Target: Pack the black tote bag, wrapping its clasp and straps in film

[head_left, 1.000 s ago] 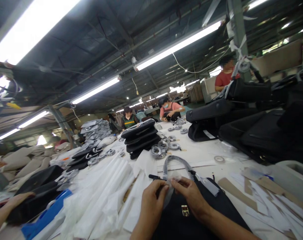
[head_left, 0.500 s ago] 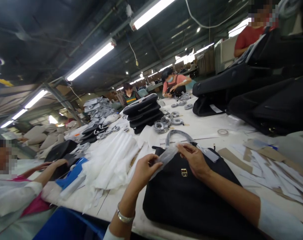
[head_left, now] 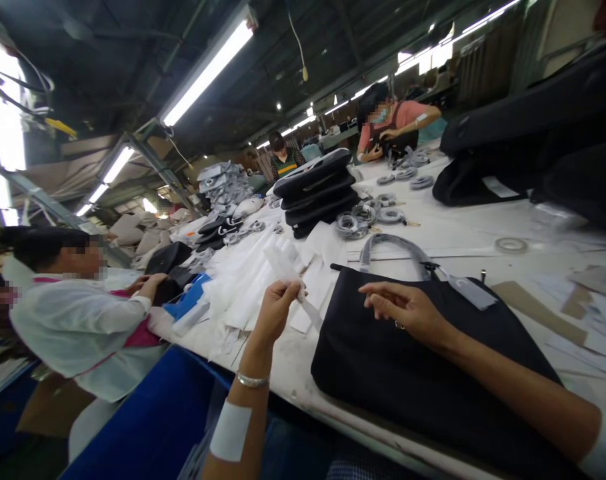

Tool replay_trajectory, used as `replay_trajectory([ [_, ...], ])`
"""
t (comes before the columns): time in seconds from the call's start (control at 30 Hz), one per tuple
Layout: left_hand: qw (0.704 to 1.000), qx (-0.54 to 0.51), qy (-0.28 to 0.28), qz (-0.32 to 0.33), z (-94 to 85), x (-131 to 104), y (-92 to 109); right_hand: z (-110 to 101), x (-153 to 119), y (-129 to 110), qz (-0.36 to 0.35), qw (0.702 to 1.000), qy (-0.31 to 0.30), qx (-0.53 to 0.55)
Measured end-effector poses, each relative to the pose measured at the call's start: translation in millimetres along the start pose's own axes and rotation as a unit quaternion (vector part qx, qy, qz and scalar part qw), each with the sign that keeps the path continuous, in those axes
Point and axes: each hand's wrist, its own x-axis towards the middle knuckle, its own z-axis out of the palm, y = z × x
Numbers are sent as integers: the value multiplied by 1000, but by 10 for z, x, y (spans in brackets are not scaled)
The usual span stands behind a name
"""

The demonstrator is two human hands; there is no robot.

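Note:
A black bag [head_left: 407, 380] lies on the white table in front of me, its handle [head_left: 393, 243] wrapped in clear film and a wrapped tag [head_left: 470, 291] beside it. Left of the bag, my left hand [head_left: 277, 303] pinches a thin translucent strip [head_left: 283, 263], which sticks up and hangs down from the fingers. Over the upper part of the bag is my right hand [head_left: 407, 310], fingers apart and holding nothing, partly hiding the gold clasp [head_left: 399, 325].
White sheets [head_left: 240, 287] lie left of the bag. Behind it are stacked black bags [head_left: 320, 193] and wrapped coils [head_left: 355, 223]. A tape roll [head_left: 511, 245] and paper scraps [head_left: 537, 310] lie right. A person [head_left: 83, 313] works at left, near a blue bin [head_left: 153, 413].
My right hand has let go of the translucent strip and opened. My left hand has moved the strip left, away from the bag. The view has turned toward the left.

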Motion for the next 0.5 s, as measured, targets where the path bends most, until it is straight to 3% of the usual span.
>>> replay_trajectory([
  [0.17,991,28,-127,15,306,117,39,52,-3,15,-53,991,-85,-87],
  [0.3,960,74,-267,31,676,170,202,77,-23,75,-43,987,-122,-95],
  [0.4,936,103,-334,31,893,138,241,48,-6,159,-42,989,-80,-119],
  [0.5,917,106,-385,6,1031,47,138,-44,62,237,-22,991,20,-130],
])
